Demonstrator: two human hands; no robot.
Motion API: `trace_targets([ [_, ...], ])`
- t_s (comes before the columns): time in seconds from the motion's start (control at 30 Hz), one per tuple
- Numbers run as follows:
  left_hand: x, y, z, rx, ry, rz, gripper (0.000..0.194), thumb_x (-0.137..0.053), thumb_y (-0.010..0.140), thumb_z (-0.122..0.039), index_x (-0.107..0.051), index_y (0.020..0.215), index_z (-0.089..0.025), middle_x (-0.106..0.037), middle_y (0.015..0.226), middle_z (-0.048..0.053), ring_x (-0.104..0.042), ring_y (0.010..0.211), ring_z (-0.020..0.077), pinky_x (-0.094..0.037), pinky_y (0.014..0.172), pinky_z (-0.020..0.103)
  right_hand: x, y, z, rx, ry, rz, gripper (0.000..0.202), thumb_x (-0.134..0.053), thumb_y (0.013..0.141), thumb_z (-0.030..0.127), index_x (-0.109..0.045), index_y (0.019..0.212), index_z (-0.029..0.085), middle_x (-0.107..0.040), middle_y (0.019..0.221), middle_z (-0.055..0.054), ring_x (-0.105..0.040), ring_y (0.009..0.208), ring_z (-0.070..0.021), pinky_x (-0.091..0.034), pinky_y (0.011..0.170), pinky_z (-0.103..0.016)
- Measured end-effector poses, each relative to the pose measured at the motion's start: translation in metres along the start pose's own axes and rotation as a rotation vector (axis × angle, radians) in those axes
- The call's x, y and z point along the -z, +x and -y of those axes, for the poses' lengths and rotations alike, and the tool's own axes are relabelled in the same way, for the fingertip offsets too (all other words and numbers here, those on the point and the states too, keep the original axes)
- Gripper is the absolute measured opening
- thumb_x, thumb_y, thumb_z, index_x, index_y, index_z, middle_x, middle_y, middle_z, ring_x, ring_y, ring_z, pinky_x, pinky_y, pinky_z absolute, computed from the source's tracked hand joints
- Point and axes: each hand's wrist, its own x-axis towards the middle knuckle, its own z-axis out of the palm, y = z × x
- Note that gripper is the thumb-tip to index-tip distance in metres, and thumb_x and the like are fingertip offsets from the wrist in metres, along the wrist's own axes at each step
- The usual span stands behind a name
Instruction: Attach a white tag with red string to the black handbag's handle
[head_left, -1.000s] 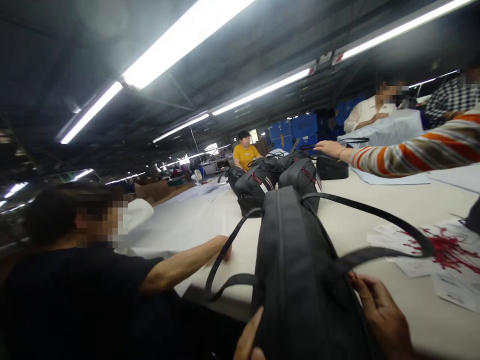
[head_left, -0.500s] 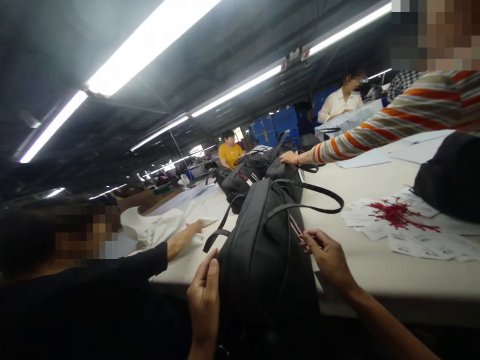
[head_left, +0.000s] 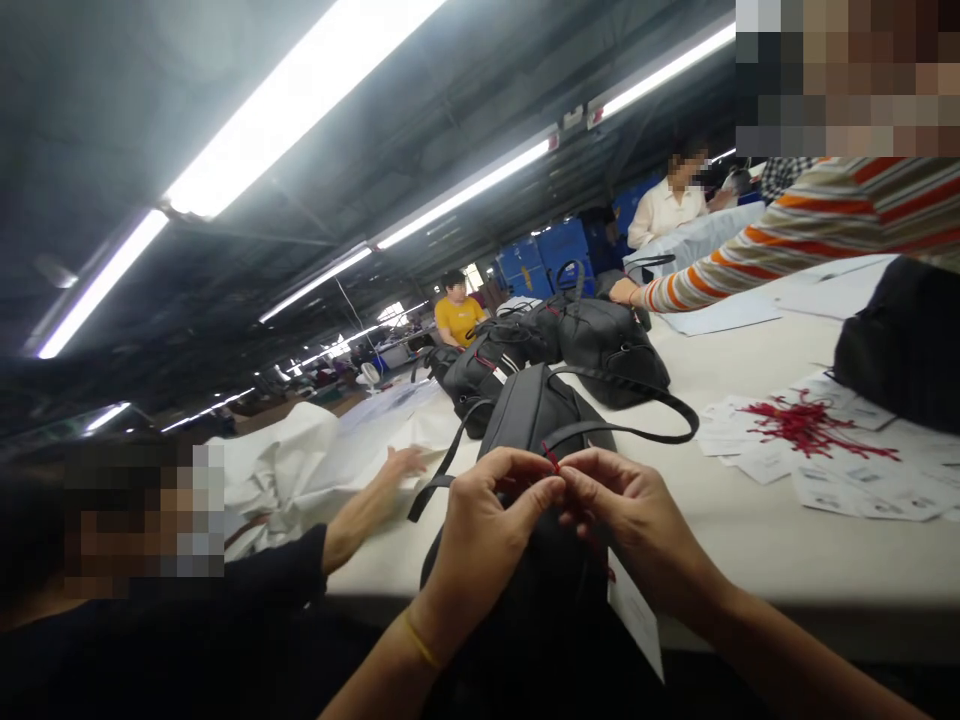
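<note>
A black bag (head_left: 517, 410) with long handles stands right in front of me at the table's near edge. Over its top, my left hand (head_left: 487, 530) and my right hand (head_left: 645, 520) meet, fingertips pinched together on a thin red cord (head_left: 551, 457). Below my right hand hangs a white paper tag (head_left: 635, 615), with a bit of red at its upper end. My fingers cover most of the cord, and my forearms and hands hide part of the bag's front.
More black bags (head_left: 611, 345) stand behind mine; a striped-sleeved arm (head_left: 750, 260) reaches to them. Tags with red cords (head_left: 817, 425) lie right, beside a dark bundle (head_left: 900, 350). At left, a dark-sleeved co-worker's hand (head_left: 375, 505) is near white sheeting (head_left: 289, 465).
My hands have come together over the bag, now pinching the red cord with the tag hanging. The striped-sleeved arm has shifted one bag back and right. The left co-worker's hand has moved slightly.
</note>
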Motion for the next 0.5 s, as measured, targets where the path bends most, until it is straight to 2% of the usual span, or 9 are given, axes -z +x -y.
trace_targets([
  [0.17,-0.002,0.001,0.007,0.090,-0.075,-0.011,0.012,-0.071,0.080,-0.030,-0.072,0.084,-0.019,-0.073,0.081,0.002,-0.067,0.076,0.0151,-0.053,0.070,0.022,-0.007,0.001,-0.009,0.008,0.094,-0.045,0.041,-0.084,0.071,0.048,-0.069,0.086,0.013,-0.065,0.072,-0.004,-0.062,0.060,-0.0129,-0.049,0.050,-0.017],
  [0.3,0.000,-0.001,0.012,0.159,-0.189,-0.006,0.020,-0.073,0.078,-0.036,-0.072,0.087,-0.018,-0.073,0.078,0.002,-0.067,0.071,0.0151,-0.052,0.064,0.022,-0.010,0.002,-0.015,-0.008,0.119,0.000,0.043,-0.084,0.072,0.051,-0.068,0.086,0.013,-0.067,0.075,-0.004,-0.063,0.063,-0.0130,-0.050,0.052,-0.016],
  [0.5,0.000,-0.003,0.017,0.167,-0.180,-0.049,0.014,-0.073,0.078,-0.030,-0.070,0.079,-0.017,-0.070,0.071,0.001,-0.065,0.067,0.0135,-0.050,0.060,0.019,-0.018,0.001,-0.021,-0.007,0.117,0.051,0.046,-0.075,0.079,0.057,-0.062,0.086,0.013,-0.065,0.076,-0.004,-0.063,0.064,-0.0133,-0.050,0.052,-0.017],
])
